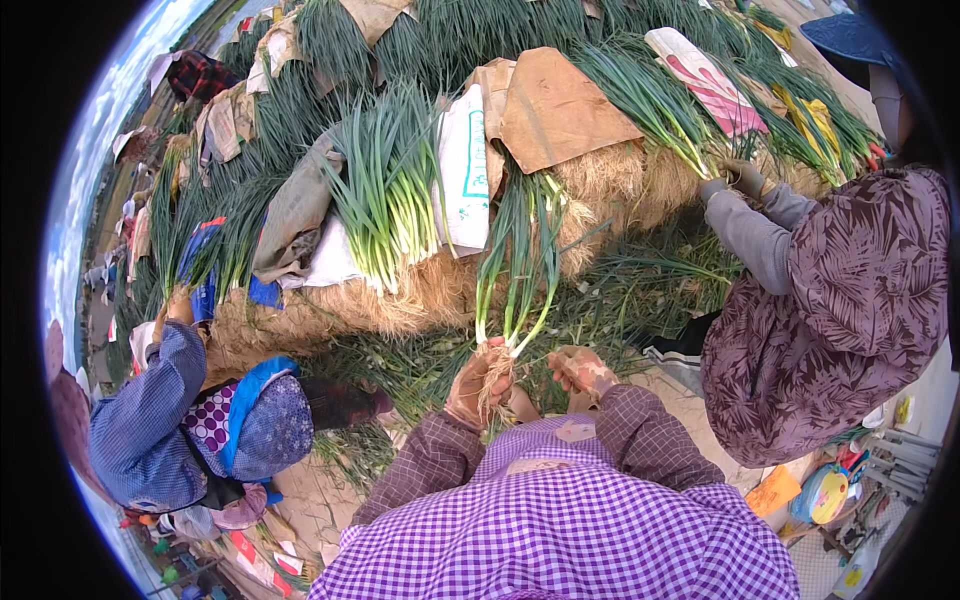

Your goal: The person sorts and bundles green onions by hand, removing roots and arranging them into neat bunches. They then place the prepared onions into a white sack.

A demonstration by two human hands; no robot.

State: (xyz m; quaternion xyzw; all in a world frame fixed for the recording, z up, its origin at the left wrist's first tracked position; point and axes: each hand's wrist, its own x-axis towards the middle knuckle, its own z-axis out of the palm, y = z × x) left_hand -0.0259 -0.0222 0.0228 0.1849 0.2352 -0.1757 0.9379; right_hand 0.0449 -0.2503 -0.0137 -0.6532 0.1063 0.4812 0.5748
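Note:
A few green onions point(517, 277) hang between me and the pile, their white root ends gripped by my left hand point(480, 386). That hand is gloved and sits low in front of my body, with stringy roots showing between its fingers. Just to the right, my right hand point(581, 371), also gloved, is raised beside the stalks with its fingers bent; whether it pinches a leaf or root is not clear. Ahead to the left, a fan of cleaned green onions point(397, 217) lies on a white sack point(330, 259). A brown sheet of sacking point(562, 112) covers part of the pile.
Stacked green onions with a wall of dry roots point(397, 300) stretch across in front. Loose leaves point(630, 292) litter the ground. One co-worker point(217, 435) bends at the left, another point(817, 322) at the right, hands on the onions. Stools point(900, 465) stand at the lower right.

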